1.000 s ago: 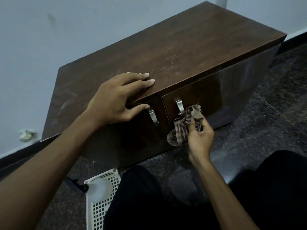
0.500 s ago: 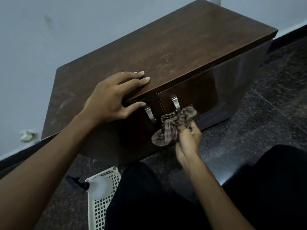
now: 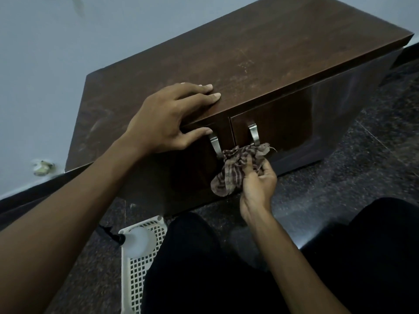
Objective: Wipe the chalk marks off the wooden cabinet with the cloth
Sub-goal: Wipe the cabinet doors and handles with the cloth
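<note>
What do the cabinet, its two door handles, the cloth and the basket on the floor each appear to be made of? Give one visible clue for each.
Cabinet: dark wood or wood-look laminate; grain streaks on top, glossy front.
Handles: brushed metal, likely; pale silvery sheen.
Cloth: soft woven fabric; checked pattern, crumples in the right hand.
Basket: white plastic, probably; moulded square grid.

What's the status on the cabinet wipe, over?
Left hand flat on cabinet top edge. Right hand grips cloth against the door front. Faint chalk marks on top. Handles crowd the cloth.
</note>
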`<state>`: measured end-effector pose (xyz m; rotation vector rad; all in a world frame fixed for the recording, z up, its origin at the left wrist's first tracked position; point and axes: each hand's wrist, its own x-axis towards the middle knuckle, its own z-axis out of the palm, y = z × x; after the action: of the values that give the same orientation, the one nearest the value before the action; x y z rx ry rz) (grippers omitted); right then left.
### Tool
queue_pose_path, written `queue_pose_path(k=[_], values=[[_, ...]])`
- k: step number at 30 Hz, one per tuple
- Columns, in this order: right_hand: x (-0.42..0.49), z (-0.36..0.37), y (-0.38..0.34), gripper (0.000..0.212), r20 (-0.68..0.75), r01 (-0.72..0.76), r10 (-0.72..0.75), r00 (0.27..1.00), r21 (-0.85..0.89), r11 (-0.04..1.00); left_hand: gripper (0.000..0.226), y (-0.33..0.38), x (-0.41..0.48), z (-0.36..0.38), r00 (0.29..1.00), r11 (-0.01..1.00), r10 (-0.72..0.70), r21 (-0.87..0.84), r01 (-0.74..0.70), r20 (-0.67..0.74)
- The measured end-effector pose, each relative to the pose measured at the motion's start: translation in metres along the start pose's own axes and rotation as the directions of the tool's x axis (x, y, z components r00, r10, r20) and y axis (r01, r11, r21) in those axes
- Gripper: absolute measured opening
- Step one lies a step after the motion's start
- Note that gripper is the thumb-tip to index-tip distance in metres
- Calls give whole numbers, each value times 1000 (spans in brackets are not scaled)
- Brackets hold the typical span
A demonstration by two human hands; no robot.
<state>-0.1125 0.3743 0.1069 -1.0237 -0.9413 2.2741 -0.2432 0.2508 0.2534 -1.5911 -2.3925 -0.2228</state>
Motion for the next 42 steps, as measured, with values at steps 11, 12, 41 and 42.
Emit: queue_pose_path(k=[11, 12, 41, 42], values=[[9, -8, -44, 36, -53, -111, 122, 991, 177, 978, 59, 0, 1, -1, 1000, 1000, 1, 0, -1, -7], [4, -7, -47, 37, -52, -105, 116, 992, 181, 978, 59, 0, 2, -1, 1000, 1000, 2, 1, -2, -4], [-24, 23, 27, 27, -13, -247, 252, 968, 151, 957, 62, 0, 1, -3, 999, 999, -22, 49, 20, 25], [-20, 22, 21, 29, -27, -249, 258, 966, 190, 950, 62, 0, 1, -3, 1000, 999, -19, 49, 18, 25]])
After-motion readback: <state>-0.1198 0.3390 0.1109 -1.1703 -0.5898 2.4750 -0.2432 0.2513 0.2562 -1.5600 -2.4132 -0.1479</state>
